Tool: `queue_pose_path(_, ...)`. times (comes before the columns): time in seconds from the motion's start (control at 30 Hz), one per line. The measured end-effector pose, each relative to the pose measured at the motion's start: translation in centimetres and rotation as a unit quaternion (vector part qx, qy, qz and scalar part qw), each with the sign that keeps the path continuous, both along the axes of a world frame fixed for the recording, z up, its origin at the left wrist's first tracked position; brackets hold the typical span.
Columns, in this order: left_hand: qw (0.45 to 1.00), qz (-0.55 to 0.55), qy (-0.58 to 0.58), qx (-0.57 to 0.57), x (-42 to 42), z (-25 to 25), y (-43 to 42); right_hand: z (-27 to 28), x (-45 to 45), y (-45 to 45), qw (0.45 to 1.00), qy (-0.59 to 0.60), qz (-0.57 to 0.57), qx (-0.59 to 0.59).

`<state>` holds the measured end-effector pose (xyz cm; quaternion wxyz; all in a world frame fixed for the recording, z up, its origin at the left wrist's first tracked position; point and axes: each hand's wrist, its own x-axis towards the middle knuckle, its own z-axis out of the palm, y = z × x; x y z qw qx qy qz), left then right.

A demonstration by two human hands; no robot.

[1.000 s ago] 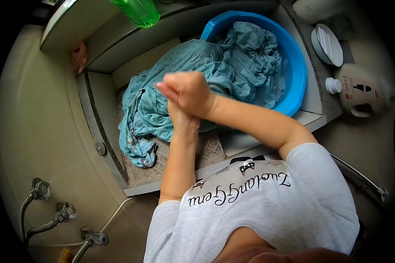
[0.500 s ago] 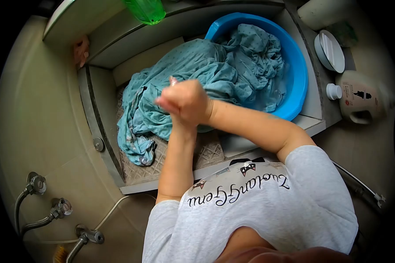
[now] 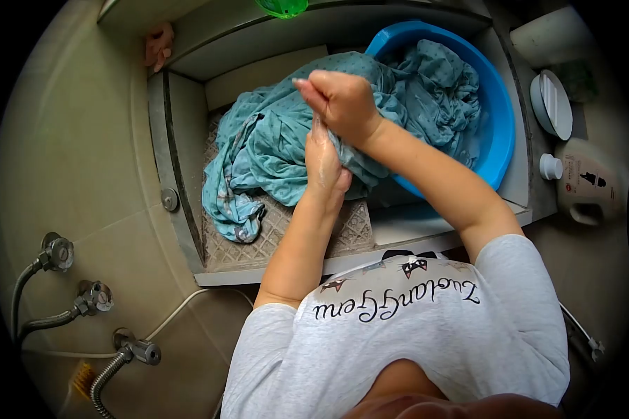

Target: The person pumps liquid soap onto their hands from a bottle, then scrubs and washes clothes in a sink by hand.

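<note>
A large wet teal cloth point(image 3: 272, 160) with small dark dots is spread in folds across the basin floor and over into a blue tub point(image 3: 500, 133). Above it, my right hand point(image 3: 346, 101) is closed in a fist, with a fold of the cloth running down from it. Just below, my left hand point(image 3: 323, 157) looks wet and shiny, its fingers curled at the same fold; part of its grip is hidden. Both hands are close together over the cloth's middle. A patterned corner of the cloth lies at the lower left.
A low-walled basin point(image 3: 182, 174) with a textured floor surrounds the cloth. At right stand a detergent jug point(image 3: 590, 181) and a white bowl point(image 3: 551, 105). Taps point(image 3: 56, 251) and hoses line the left wall. A green container point(image 3: 283, 7) shows at the top edge.
My right hand has risen away from the left hand, showing the left hand and the fold of cloth between them. The whole view has shifted slightly.
</note>
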<state>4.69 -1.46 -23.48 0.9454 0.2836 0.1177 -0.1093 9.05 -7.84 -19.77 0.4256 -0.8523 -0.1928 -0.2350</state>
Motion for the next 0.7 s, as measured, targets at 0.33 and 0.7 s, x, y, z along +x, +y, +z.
queue_pose_path(0.33,0.994,-0.026,0.062,0.085,0.4,3.2,-0.1,0.9,0.4,0.2,0.994,-0.091,0.020,0.059)
queue_pose_path(0.7,0.998,-0.022,0.042,0.050,0.6,2.3,0.2,-1.6,3.6,-2.4,0.999,0.040,-0.015,0.023)
